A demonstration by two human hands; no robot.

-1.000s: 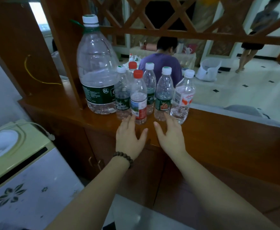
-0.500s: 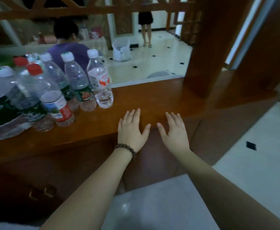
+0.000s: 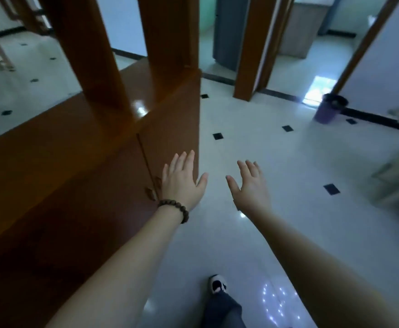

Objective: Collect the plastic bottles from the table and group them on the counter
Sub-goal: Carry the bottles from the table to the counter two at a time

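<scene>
Hands free: my left hand and right hand hang spread, holding nothing, past the bench end, probably heading for more bottles.

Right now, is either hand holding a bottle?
No, the left hand and the right hand are both spread open and hold nothing.

A glossy brown wooden table runs along the left, with two wooden posts rising from its far end. Right of it, the pale tiled floor carries a purple bin at the far right.
</scene>
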